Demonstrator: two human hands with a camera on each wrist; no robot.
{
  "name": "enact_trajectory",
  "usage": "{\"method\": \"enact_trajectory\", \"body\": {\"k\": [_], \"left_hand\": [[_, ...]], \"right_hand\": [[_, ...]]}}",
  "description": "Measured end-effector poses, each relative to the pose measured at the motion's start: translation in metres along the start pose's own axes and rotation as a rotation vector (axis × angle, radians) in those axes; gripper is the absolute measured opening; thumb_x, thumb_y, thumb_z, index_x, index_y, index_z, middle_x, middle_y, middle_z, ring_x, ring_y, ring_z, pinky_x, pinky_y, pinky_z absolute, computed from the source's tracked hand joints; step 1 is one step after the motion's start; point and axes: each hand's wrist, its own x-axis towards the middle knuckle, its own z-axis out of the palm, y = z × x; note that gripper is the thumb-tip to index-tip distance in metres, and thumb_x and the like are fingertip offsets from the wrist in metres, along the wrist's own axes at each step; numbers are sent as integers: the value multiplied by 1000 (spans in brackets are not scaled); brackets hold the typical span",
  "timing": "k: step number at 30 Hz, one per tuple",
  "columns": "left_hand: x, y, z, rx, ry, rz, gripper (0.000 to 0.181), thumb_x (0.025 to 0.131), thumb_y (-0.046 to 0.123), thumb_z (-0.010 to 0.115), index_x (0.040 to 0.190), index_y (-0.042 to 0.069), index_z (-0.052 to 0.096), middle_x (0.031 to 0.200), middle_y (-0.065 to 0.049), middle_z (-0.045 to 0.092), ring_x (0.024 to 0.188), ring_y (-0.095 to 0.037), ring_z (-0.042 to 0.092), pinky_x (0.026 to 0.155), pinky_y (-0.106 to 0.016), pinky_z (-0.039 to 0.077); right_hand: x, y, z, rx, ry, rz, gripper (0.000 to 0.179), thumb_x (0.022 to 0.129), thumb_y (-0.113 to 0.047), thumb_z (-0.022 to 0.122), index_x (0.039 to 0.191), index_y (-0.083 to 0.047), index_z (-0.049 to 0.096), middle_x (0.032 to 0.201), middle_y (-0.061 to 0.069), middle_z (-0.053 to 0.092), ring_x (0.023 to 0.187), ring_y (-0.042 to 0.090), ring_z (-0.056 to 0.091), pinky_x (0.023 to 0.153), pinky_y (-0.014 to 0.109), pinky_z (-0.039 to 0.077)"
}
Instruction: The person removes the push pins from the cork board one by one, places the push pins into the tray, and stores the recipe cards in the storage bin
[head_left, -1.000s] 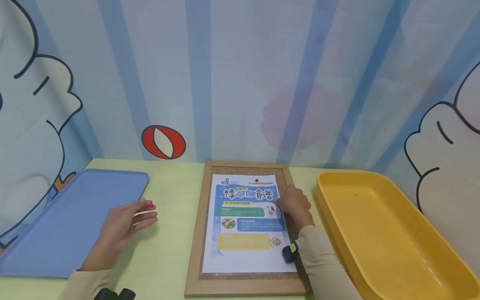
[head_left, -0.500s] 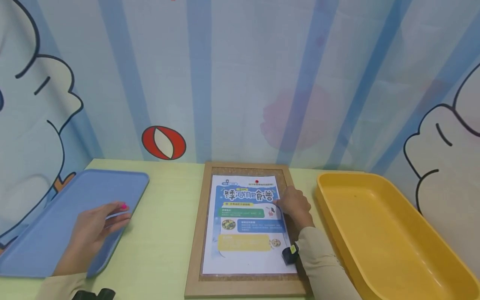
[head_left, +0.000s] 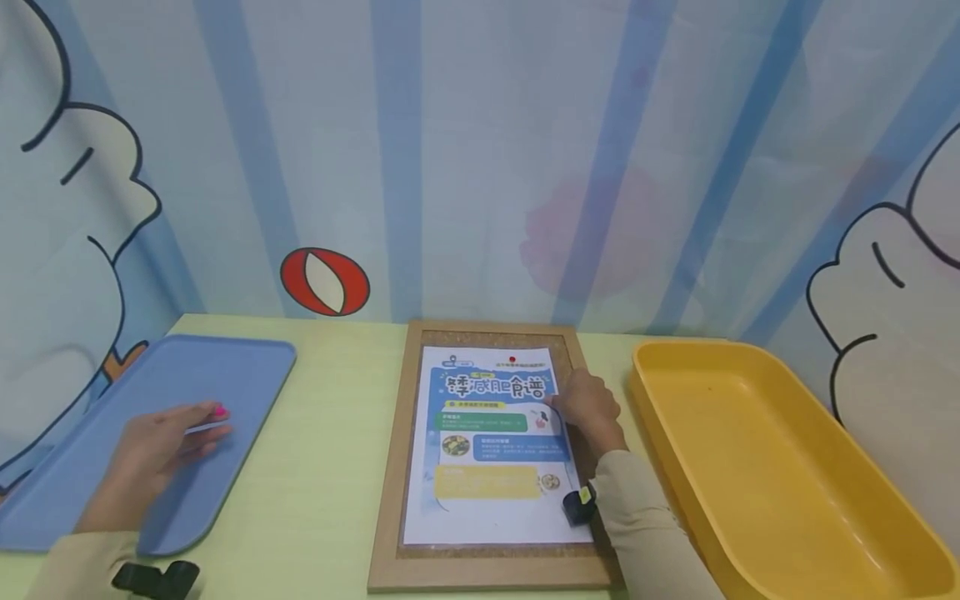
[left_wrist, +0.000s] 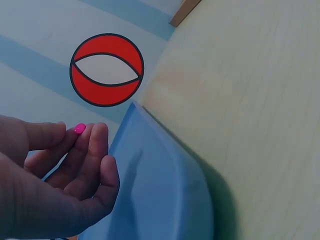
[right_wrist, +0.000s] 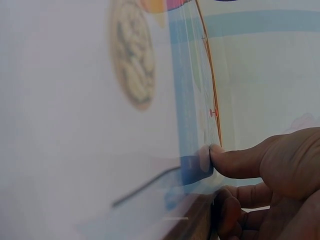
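Observation:
My left hand (head_left: 146, 458) pinches a small pink push pin (left_wrist: 80, 128) between thumb and index finger, with the other fingers loosely bent. It is over the blue tray (head_left: 247, 375) in the head view. A printed poster (head_left: 495, 527) lies on a wood-framed cork board (head_left: 487, 573) in the middle of the table. One red push pin (head_left: 512, 359) is in the poster near its top edge. My right hand (head_left: 590, 410) grips the board's right side, thumb (right_wrist: 235, 162) on the front at the poster's edge and fingers curled at the frame.
To the right of the board stands a deep yellow tray (head_left: 757, 450). A fabric backdrop (head_left: 480, 167) with blue stripes and cartoon figures rises behind the pale yellow table (head_left: 330, 433) and at its sides.
My left hand has moved left, from the gap between tray and board to over the blue tray, still pinching the pink push pin. The right hand has stayed on the board.

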Motion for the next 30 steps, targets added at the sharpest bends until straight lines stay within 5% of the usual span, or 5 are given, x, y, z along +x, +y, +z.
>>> {"method": "enact_trajectory", "body": {"k": [6,20,30], "left_hand": [[4,4,-8,168,49,1,31,98,18,62,73,35,69,72,21,69,69,2,70,65,-21,56],[10,9,-15,372,144,-29,28,94,15,66,71,29,71,64,20,68,62,2,68,61,-21,52],[15,8,-17,614,229,26,21,95,14,64,99,-5,74,73,14,65,64,0,58,60,-27,47]], "right_hand": [[2,-1,-1,5,6,-3,38,90,-27,74,117,-1,66,90,13,70,82,28,66,76,39,46],[1,0,0,8,7,-1,37,90,-26,75,115,0,66,89,14,69,81,29,65,75,40,45],[-1,1,0,16,1,-5,36,90,-26,74,114,0,67,89,13,69,81,29,65,77,41,46]]}}
